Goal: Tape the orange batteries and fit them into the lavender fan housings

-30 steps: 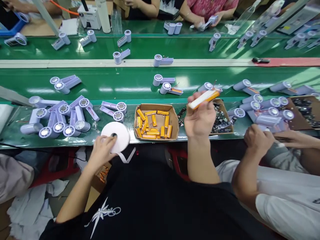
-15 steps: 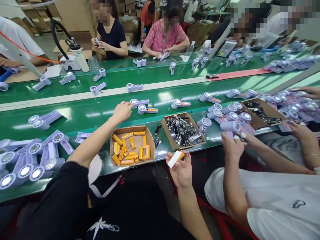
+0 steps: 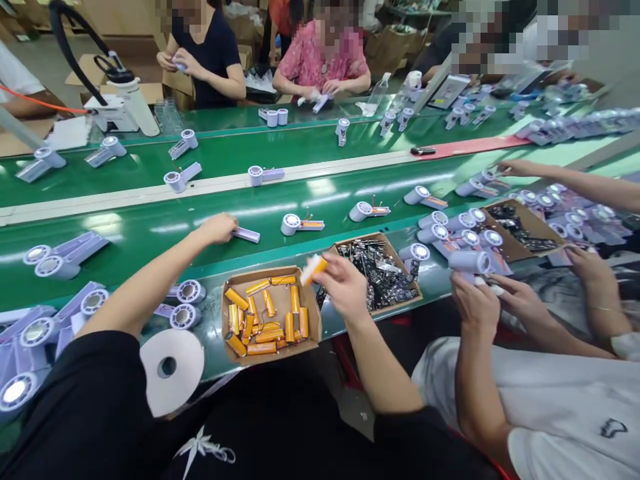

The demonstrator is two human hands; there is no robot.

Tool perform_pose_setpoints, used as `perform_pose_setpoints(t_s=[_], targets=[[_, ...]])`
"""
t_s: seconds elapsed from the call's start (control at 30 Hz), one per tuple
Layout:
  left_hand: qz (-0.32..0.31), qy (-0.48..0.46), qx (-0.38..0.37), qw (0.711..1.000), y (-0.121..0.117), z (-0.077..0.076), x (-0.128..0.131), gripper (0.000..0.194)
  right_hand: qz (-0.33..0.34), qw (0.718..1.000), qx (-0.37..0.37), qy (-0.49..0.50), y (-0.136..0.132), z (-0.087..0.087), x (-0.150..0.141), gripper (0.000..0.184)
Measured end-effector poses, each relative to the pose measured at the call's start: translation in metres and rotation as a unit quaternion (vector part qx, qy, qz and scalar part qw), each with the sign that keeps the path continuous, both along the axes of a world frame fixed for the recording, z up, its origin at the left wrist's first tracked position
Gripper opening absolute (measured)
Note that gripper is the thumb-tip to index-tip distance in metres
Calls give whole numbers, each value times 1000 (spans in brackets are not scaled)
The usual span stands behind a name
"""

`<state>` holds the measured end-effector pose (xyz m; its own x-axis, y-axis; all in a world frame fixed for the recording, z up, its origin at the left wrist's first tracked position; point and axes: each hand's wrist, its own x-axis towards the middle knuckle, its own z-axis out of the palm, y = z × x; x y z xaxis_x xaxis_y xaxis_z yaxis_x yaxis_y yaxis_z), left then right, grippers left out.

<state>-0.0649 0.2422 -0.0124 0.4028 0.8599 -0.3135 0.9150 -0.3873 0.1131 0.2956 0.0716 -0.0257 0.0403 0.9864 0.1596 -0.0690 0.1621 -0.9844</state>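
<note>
My left hand (image 3: pixel 219 229) is closed round the head of a lilac handheld fan housing (image 3: pixel 247 235) on the green belt. The housing's handle sticks out to the right, while its head is hidden under my fingers. Between the fingertips of my right hand (image 3: pixel 346 288) is an orange battery (image 3: pixel 318 267) with a white pad on one side, raised over the right edge of a cardboard box (image 3: pixel 280 355). Several orange batteries (image 3: pixel 269 335) lie inside that box. A white tape roll (image 3: pixel 154 393) is near my left forearm.
A cardboard box (image 3: pixel 400 304) of small circuit boards stands behind my right hand. Fan housings (image 3: pixel 56 265) crowd the left, and more ride the belt (image 3: pixel 220 200). At right, a co-worker's hands (image 3: pixel 473 303) hold a fan housing. Other people work across the line.
My left hand has moved left and closed on a fan housing, turning it. My right hand has lifted the battery up and left towards the battery box. The tape roll shows more fully.
</note>
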Motion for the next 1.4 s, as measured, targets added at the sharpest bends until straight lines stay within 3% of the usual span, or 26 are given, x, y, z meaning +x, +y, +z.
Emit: perform_pose_setpoints(t_s=[0.1,0.2,0.3,0.37,0.43,0.67,0.8,0.87,0.97,1.03,1.1,1.17,1.23,1.33,1.4], targets=[[16,-38,-25,999,5,-4,-9,18,114,980,60,-149,83,11,-60,44],[46,-74,-16,996,14,-6,-7,24,201,921,56,-329,137,14,-113,47],[71,-98,8,993,15,-10,-1,26,243,825,64,-506,155,10,-139,51],[78,-110,18,991,15,-15,4,25,254,749,75,-607,157,6,-143,52],[83,-122,21,989,15,-21,9,23,257,698,76,-664,156,2,-142,52],[108,-146,24,983,17,-30,19,19,293,638,53,-710,161,-1,-159,48],[115,-140,38,983,16,-13,36,22,317,625,49,-712,166,23,-158,48],[128,-136,66,980,3,1,45,31,303,639,59,-704,153,40,-144,49],[127,-145,130,973,-59,21,41,49,257,699,87,-661,105,57,-111,45],[93,-163,176,966,-135,28,24,45,264,718,77,-640,61,56,-90,40],[69,-186,190,962,-228,29,-3,33,275,707,47,-650,20,46,-79,36],[77,-204,167,961,-320,20,-32,31,269,698,12,-663,-7,30,-80,40],[91,-211,159,960,-393,3,-59,27,265,702,-19,-660,-17,16,-88,43],[117,-134,145,973,-455,-29,-80,55,276,720,-36,-636,-10,3,-89,47],[150,-77,133,977,-470,-44,-81,66,274,788,-30,-551,-2,1,-75,52]])
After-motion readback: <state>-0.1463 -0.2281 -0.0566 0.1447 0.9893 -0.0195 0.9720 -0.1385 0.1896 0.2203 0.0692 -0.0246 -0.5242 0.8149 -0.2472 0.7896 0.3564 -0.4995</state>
